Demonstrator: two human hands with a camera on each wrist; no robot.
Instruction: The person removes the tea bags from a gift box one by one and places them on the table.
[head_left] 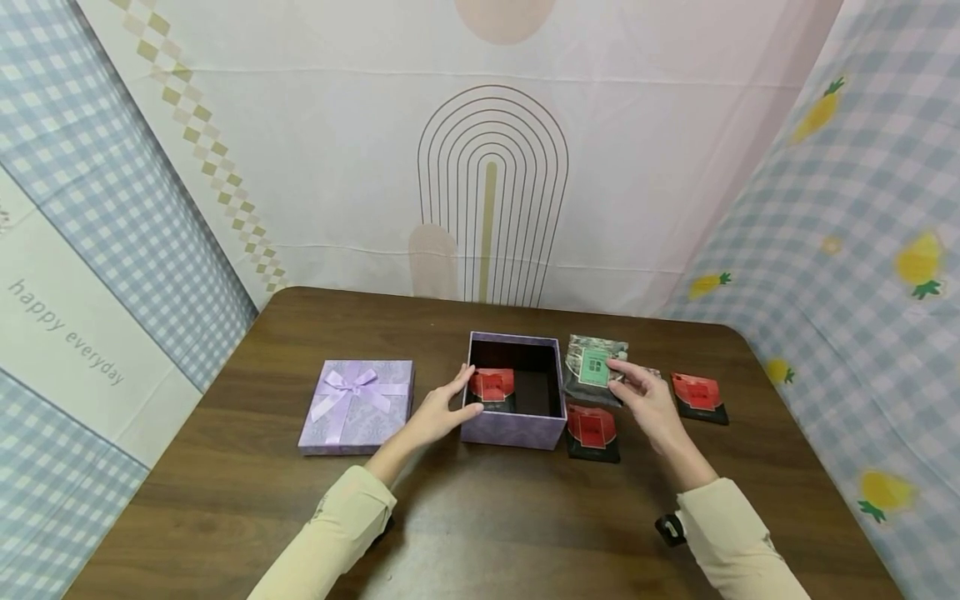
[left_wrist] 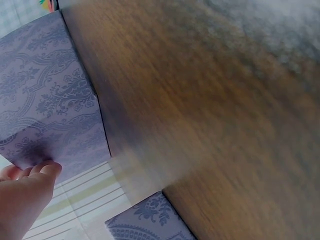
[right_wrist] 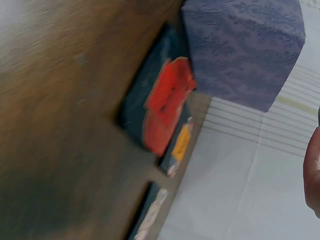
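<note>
A purple patterned gift box (head_left: 513, 430) stands without its lid, and a red and black packet (head_left: 493, 386) leans inside at its left. My left hand (head_left: 441, 412) holds the box's left side, thumb by the front rim; in the left wrist view its fingers (left_wrist: 50, 169) touch the wall. To the right of the box, my right hand (head_left: 651, 407) pinches a clear and dark packet with a green label (head_left: 594, 367) by its right side. In the right wrist view only part of the right hand (right_wrist: 312, 175) shows at the edge.
A purple lid with a ribbon bow (head_left: 358, 408) lies left of the box. One red packet (head_left: 592, 432) sits by the box's front right corner, another red packet (head_left: 699, 395) farther right. The right wrist view also shows an orange-labelled packet (right_wrist: 181, 143).
</note>
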